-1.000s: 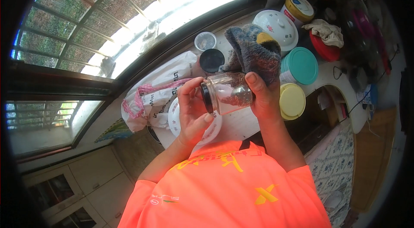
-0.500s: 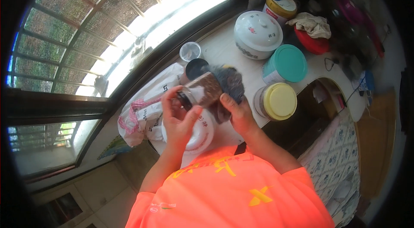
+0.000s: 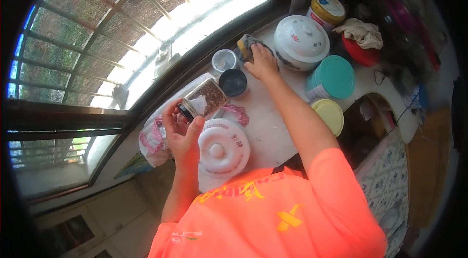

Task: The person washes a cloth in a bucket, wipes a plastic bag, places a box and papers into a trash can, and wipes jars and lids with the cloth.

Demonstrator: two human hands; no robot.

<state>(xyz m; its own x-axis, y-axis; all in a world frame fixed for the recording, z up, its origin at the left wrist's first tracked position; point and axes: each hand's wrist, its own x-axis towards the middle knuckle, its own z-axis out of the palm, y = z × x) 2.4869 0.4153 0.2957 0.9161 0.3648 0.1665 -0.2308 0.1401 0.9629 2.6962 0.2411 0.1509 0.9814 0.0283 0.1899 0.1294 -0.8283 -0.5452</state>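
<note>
My left hand (image 3: 184,136) grips a clear glass jar (image 3: 209,98) by its black-lid end. Dark brown bits fill the jar, which is tilted on its side above the table. Farther off, my right hand (image 3: 264,65) is stretched out, its fingers closed on a grey cloth (image 3: 246,46) with a yellowish patch, beside the window frame. Next to that cloth stand a small clear round tub (image 3: 224,60) and a container with a black lid (image 3: 233,82). Below the jar sits a white porcelain lid with a round knob (image 3: 225,153).
A white lidded pot (image 3: 302,41), a teal-lidded tub (image 3: 334,77) and a yellow-lidded tub (image 3: 329,116) line the right side. Behind them are a gold-lidded can (image 3: 327,8) and a beige cloth (image 3: 361,32) on something red. A white bag (image 3: 153,146) lies by the barred window.
My right hand has left the jar and carried the cloth away to the window side. My left hand has shifted slightly left and down, keeping hold of the jar.
</note>
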